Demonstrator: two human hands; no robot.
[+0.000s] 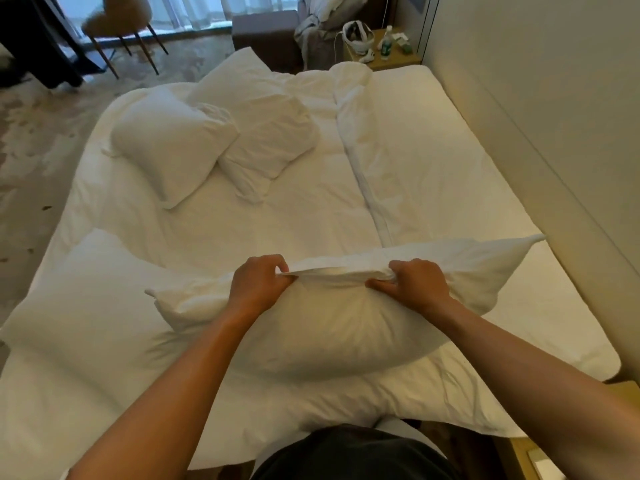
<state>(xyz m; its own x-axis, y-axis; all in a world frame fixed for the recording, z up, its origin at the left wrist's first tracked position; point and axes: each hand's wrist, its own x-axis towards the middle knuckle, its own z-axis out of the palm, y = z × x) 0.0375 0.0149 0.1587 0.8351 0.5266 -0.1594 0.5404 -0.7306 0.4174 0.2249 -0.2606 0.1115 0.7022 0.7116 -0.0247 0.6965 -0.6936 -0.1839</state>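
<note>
A large white pillow (332, 327) lies across the near end of the white bed (450, 174), just in front of me. My left hand (259, 284) grips a fold of its cover along the top edge, left of the middle. On the same edge, a little further right, my right hand (414, 284) pinches the cover. A stretched fold of cloth runs between the two hands. Both forearms reach in from the bottom of the view.
Another pillow (90, 306) lies flat at the near left. Two more pillows (169, 147) (266, 140) sit further up the bed on a rumpled duvet (349, 98). Beyond stand a chair (117, 26), a brown ottoman (266, 32) and a nightstand (384, 53) with a bottle. A wall runs along the right.
</note>
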